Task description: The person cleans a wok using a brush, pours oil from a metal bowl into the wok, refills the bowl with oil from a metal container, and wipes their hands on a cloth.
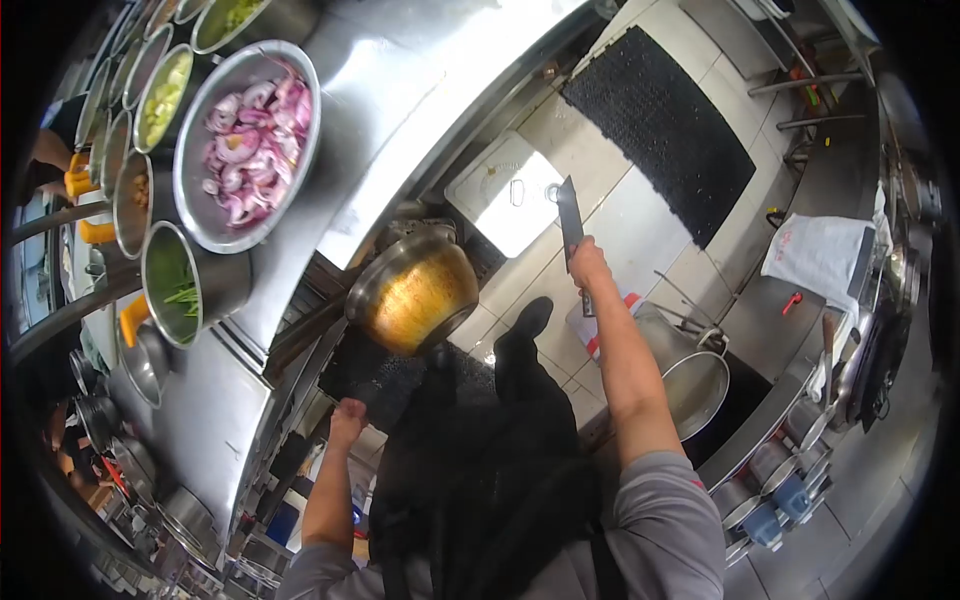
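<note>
My right hand (590,265) is wrapped round the handle of a kitchen knife (570,215). The dark, broad blade points away from me, above the tiled floor. My left hand (348,423) hangs low beside the steel counter, its fingers curled in; nothing shows sticking out of it. Ahead of it is a large, shiny steel bowl (415,290) with a golden reflection on its side. On the counter to the left, a wide metal bowl (308,120) holds sliced red onions (255,150).
Metal containers of cut vegetables line the steel counter (370,90), one with green pieces (183,295). A white lid-like panel (505,190) and a black mat (665,130) lie ahead. Right are a large pot (695,395) and a white cloth (815,258).
</note>
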Action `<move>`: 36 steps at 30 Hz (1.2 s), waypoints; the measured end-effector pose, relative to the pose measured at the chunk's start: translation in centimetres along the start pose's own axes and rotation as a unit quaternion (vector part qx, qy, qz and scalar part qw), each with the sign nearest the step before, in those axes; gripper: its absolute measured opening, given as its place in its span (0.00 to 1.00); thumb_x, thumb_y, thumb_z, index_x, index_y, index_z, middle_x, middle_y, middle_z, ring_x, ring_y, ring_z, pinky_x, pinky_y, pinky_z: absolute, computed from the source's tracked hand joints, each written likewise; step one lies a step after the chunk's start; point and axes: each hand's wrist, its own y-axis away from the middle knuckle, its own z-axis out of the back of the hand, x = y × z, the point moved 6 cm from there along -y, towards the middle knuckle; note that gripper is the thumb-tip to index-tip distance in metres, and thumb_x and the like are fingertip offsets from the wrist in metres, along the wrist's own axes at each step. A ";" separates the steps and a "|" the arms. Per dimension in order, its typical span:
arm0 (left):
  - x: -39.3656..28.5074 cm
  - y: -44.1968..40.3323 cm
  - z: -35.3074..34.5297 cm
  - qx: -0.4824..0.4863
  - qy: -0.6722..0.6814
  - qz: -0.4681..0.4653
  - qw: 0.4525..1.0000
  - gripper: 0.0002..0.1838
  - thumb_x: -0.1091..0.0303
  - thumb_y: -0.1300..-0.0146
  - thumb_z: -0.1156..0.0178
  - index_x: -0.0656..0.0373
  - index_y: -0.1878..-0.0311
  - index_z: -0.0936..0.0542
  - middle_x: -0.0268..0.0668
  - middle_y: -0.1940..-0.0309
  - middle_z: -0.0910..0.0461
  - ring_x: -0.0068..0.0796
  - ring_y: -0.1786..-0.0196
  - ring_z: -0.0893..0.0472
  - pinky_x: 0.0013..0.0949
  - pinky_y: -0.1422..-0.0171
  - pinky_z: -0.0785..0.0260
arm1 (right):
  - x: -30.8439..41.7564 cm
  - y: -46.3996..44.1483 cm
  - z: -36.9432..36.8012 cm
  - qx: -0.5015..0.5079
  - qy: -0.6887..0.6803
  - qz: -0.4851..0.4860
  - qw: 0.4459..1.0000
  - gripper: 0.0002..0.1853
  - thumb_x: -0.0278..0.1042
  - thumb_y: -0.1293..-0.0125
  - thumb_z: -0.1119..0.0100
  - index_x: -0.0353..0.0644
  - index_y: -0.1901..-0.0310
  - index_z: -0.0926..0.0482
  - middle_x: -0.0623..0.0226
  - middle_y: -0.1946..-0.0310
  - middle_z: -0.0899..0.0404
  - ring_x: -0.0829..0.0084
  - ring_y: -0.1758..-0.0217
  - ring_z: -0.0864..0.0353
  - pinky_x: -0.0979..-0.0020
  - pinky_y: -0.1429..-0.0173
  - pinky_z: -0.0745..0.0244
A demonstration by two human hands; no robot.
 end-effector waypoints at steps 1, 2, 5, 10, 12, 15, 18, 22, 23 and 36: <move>1.9 -0.9 -0.1 -0.011 -0.004 -0.016 1.000 0.15 0.57 0.31 0.38 0.62 0.55 0.21 0.41 0.66 0.15 0.30 0.61 0.15 0.37 0.53 0.23 | 0.4 -0.3 0.7 0.005 0.005 0.013 1.000 0.20 0.43 0.22 0.53 0.32 0.43 0.33 0.40 0.56 0.17 0.46 0.60 0.13 0.49 0.64 0.17; 2.7 -1.4 0.0 -0.022 -0.010 -0.030 0.999 0.16 0.56 0.31 0.38 0.62 0.55 0.21 0.41 0.65 0.15 0.30 0.61 0.15 0.37 0.52 0.23 | 0.4 -0.7 1.1 0.012 0.010 0.024 1.000 0.20 0.43 0.22 0.53 0.32 0.43 0.32 0.40 0.57 0.17 0.47 0.63 0.12 0.50 0.66 0.17; 1.5 -0.4 0.6 -0.009 0.115 0.000 0.993 0.19 0.52 0.31 0.39 0.62 0.54 0.20 0.42 0.64 0.15 0.33 0.58 0.14 0.38 0.51 0.23 | -1.0 -1.9 2.1 0.040 0.017 0.047 0.998 0.20 0.44 0.22 0.52 0.32 0.44 0.31 0.41 0.59 0.17 0.49 0.68 0.12 0.52 0.66 0.17; 0.7 0.5 -0.3 -0.004 0.056 0.043 0.997 0.17 0.54 0.31 0.38 0.60 0.55 0.18 0.39 0.63 0.14 0.31 0.60 0.15 0.36 0.53 0.23 | -7.4 -8.5 6.0 0.013 0.082 0.147 0.986 0.32 0.60 0.26 0.46 0.29 0.48 0.29 0.43 0.62 0.17 0.50 0.71 0.15 0.51 0.70 0.18; 0.1 2.0 -1.1 0.003 0.081 0.087 0.993 0.15 0.57 0.32 0.38 0.60 0.55 0.18 0.37 0.63 0.14 0.30 0.61 0.15 0.37 0.55 0.23 | -8.3 -13.1 7.4 0.020 0.146 0.180 0.973 0.40 0.72 0.33 0.45 0.33 0.46 0.25 0.41 0.55 0.17 0.45 0.55 0.14 0.51 0.50 0.19; -2.8 3.9 -1.6 -0.007 0.044 0.127 0.991 0.12 0.61 0.33 0.40 0.60 0.56 0.18 0.36 0.64 0.15 0.29 0.58 0.16 0.37 0.57 0.23 | -9.2 -17.5 9.7 0.041 0.167 0.199 0.965 0.45 0.79 0.39 0.45 0.37 0.45 0.23 0.41 0.52 0.17 0.44 0.44 0.18 0.50 0.37 0.25; -6.0 4.0 -3.6 0.031 0.094 0.159 0.982 0.09 0.63 0.30 0.40 0.56 0.52 0.23 0.35 0.64 0.17 0.30 0.60 0.16 0.40 0.55 0.21 | -9.8 -21.3 9.5 0.060 0.151 0.234 0.959 0.46 0.80 0.39 0.46 0.36 0.45 0.23 0.42 0.52 0.17 0.44 0.45 0.18 0.51 0.39 0.24; -11.8 2.5 -4.2 0.050 0.063 0.116 0.990 0.07 0.66 0.29 0.41 0.56 0.53 0.23 0.34 0.66 0.19 0.29 0.62 0.18 0.37 0.58 0.22 | -7.8 -22.1 7.7 0.138 0.176 0.298 0.928 0.48 0.84 0.43 0.47 0.39 0.46 0.22 0.45 0.52 0.17 0.48 0.43 0.18 0.51 0.38 0.25; -13.2 2.3 -4.0 0.035 0.064 0.115 0.991 0.06 0.67 0.29 0.42 0.56 0.53 0.23 0.34 0.66 0.20 0.28 0.63 0.18 0.36 0.59 0.22 | -8.0 -22.2 7.1 0.141 0.170 0.288 0.932 0.48 0.84 0.43 0.48 0.39 0.46 0.21 0.46 0.51 0.17 0.48 0.43 0.18 0.52 0.38 0.25; -22.4 3.6 -9.2 0.101 -0.002 -0.050 0.994 0.09 0.63 0.27 0.40 0.59 0.55 0.22 0.30 0.68 0.21 0.22 0.65 0.23 0.30 0.58 0.28 | -8.6 -9.5 6.0 0.414 -0.169 0.088 0.890 0.47 0.73 0.45 0.31 0.38 0.37 0.27 0.64 0.73 0.25 0.76 0.72 0.22 0.71 0.66 0.23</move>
